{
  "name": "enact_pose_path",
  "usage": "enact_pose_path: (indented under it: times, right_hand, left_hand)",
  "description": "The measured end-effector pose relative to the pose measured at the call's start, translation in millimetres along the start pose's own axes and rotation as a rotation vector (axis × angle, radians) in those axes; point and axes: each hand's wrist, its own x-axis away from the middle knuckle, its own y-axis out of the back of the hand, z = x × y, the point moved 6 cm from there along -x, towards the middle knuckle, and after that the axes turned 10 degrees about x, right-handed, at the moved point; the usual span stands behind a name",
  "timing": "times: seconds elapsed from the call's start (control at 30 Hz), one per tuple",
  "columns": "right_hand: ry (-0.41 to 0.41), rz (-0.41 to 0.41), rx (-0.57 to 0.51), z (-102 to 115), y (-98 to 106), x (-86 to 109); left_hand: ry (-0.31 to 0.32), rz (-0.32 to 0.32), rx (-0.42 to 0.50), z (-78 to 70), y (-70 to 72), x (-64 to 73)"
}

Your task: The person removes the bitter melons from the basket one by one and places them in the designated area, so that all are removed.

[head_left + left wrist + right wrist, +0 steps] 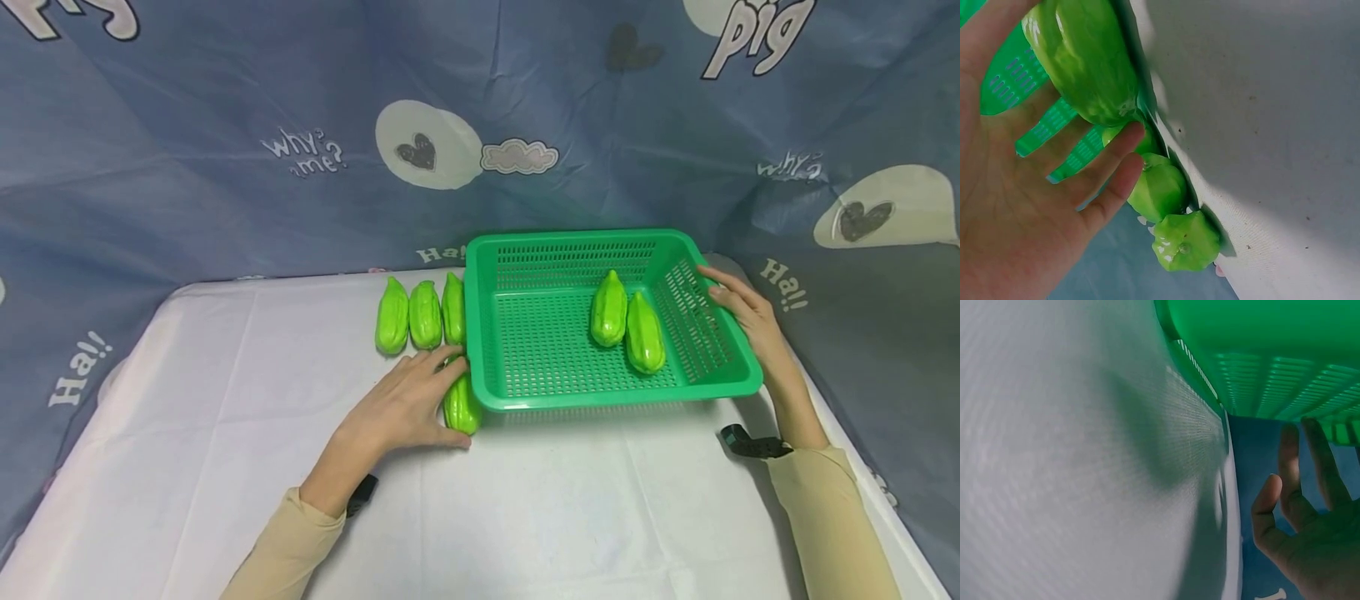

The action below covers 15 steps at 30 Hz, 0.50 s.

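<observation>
A light-green ridged gourd (pixel 461 407) lies on the white cloth by the near-left side of the green basket (pixel 491 400). My left hand (pixel 405 400) spans it, thumb by the near end and fingers by the far end; in the left wrist view the gourd (pixel 1088 62) hides some fingertips. How firmly it is touched is unclear. Two more gourds (pixel 608 308) lie inside the basket, toward its right. My right hand (pixel 757 329) rests its extended fingers against the right rim; in the right wrist view the lower fingers (pixel 1290 462) are spread apart.
A row of three gourds (pixel 425 315) lies left of the basket, the rightmost against its wall. A blue printed cloth (pixel 330 217) hangs directly behind the table. The white tablecloth (pixel 570 500) extends in front of the basket and to the left.
</observation>
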Motion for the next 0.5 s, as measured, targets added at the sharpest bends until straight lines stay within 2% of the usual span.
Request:
enact_pose_path:
  times: [0.2,0.5]
  right_hand:
    - [-0.006,0.007,-0.106,-0.1,-1.2,-0.9]
    - [-0.018,0.005,-0.124,-0.4,-0.8,-0.5]
  left_hand:
    - [-0.014,-0.007,-0.012,-1.0,0.9,0.3]
    - [-0.026,-0.023,-0.01,-1.7,0.7,-0.6]
